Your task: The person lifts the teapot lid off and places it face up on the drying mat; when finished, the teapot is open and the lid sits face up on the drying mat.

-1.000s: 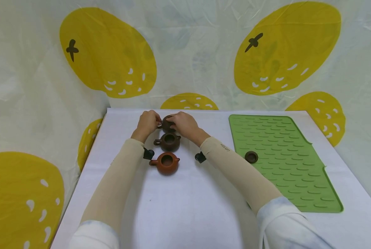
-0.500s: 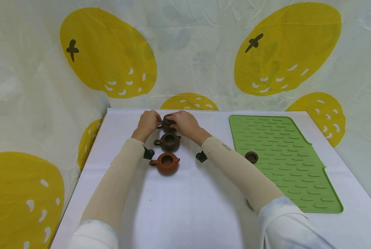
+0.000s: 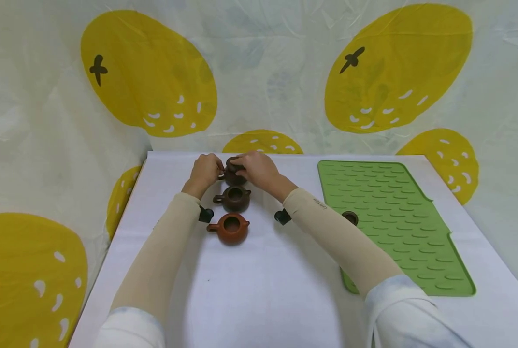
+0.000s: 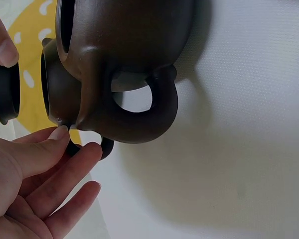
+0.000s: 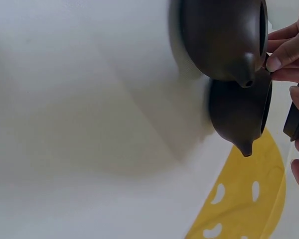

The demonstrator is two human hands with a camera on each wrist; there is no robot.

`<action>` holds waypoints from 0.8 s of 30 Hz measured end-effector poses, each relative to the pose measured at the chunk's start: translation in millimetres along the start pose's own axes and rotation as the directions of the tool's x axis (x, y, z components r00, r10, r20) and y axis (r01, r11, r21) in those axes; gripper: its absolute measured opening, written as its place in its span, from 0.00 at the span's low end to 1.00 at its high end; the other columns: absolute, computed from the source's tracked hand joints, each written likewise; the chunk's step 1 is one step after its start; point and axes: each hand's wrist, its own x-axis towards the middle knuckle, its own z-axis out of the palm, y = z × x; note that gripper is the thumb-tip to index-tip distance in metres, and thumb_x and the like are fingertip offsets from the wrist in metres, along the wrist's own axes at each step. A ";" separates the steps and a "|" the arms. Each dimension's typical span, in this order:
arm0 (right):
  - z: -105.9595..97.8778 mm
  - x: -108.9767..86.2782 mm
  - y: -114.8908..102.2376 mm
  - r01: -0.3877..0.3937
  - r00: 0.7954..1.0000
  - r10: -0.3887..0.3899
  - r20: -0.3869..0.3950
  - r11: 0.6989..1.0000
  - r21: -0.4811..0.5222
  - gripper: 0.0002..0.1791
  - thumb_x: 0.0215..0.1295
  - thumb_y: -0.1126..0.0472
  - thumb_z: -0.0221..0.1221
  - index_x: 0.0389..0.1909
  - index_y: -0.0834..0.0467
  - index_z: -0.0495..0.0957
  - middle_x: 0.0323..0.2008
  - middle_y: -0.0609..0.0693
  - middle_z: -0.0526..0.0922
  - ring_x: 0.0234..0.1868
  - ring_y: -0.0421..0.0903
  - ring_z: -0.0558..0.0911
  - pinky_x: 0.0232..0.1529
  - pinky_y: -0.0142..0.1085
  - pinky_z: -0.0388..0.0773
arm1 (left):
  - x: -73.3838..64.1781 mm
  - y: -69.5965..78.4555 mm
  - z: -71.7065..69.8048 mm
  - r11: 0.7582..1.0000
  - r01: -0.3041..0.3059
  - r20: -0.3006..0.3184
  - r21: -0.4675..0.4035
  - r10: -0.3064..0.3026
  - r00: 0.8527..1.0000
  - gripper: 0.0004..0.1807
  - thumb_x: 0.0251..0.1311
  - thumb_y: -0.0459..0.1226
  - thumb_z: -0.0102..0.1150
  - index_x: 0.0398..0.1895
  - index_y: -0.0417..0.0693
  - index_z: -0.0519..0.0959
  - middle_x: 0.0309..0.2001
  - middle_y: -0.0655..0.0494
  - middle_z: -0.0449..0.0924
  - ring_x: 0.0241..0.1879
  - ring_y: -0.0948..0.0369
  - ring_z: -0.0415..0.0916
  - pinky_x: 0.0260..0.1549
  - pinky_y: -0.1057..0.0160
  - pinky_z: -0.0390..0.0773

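Three small clay teapots stand in a column on the white table. My left hand [image 3: 204, 171] pinches the handle [image 4: 107, 147] of the farthest one, a dark brown teapot [image 5: 239, 112], between thumb and fingers. Just above that pot's uncovered mouth, my right hand [image 3: 259, 169] holds its dark round lid [image 4: 8, 92] by thumb and fingertips, apart from the rim. Nearer to me is a second dark brown teapot [image 3: 236, 199], lidless, its handle pointing left. Closest stands a reddish-brown teapot [image 3: 233, 229], also without a lid.
On the right lies a green ridged mat [image 3: 398, 217]. A dark round lid [image 3: 350, 218] rests near its left edge, partly covered by my right sleeve. Behind the table [image 3: 276, 290] hangs a pale curtain [image 3: 272, 72] with yellow fruit prints.
My right hand has risen slightly, lifting the lid off the farthest teapot. The left hand stays at the handle; the other two teapots have not moved.
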 end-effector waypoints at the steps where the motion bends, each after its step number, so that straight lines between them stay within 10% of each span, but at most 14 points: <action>1: -0.7 0.0 -0.2 0.002 1.000 -0.002 0.000 1.000 0.000 0.22 0.66 0.57 0.68 0.62 0.49 0.82 0.60 0.49 0.86 0.57 0.50 0.86 0.56 0.43 0.84 | -0.1 -0.2 -0.1 1.000 -0.001 0.000 0.001 0.001 1.000 0.09 0.65 0.30 0.60 0.39 0.42 0.90 0.43 0.43 0.90 0.49 0.44 0.83 0.52 0.49 0.82; 24: -12.5 -40.3 34.5 0.015 1.000 -0.015 -0.009 0.999 0.030 0.20 0.62 0.60 0.71 0.56 0.52 0.86 0.52 0.49 0.90 0.56 0.49 0.87 0.57 0.45 0.83 | -3.3 1.9 -1.9 1.000 -0.002 0.003 0.006 0.002 1.000 0.09 0.64 0.30 0.61 0.41 0.43 0.90 0.45 0.42 0.89 0.50 0.43 0.83 0.54 0.47 0.82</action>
